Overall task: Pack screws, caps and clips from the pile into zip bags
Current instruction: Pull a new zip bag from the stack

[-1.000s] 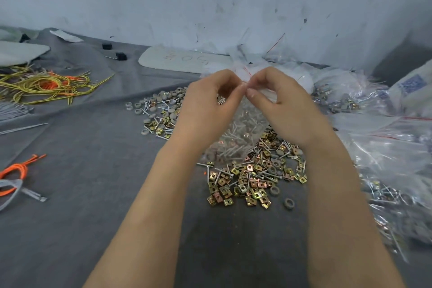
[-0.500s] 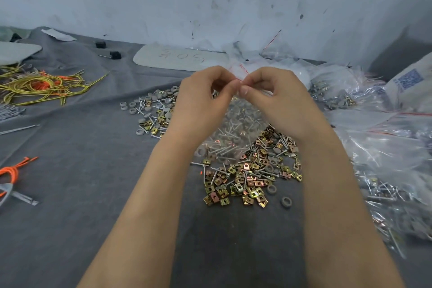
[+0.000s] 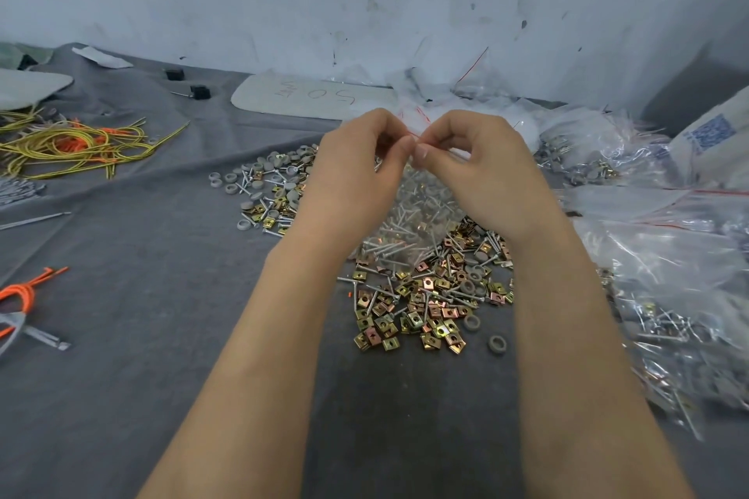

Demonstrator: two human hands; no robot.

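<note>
Zip bag (image 3: 409,215), part-filled, held at its top

We pinch it with left hand (image 3: 356,170) and right hand (image 3: 478,170) above the pile (image 3: 425,296).

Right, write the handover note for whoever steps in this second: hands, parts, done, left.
Hands: left hand and right hand both pinch the top edge of a zip bag, which hangs between them, loaded with screws and clips.
Parts: main pile lies on the grey cloth under the bag; a smaller pile sits to its left.
Done: filled bags heaped at the right.
Left: seal this bag if it is not shut (cannot tell), then bag both piles.
</note>
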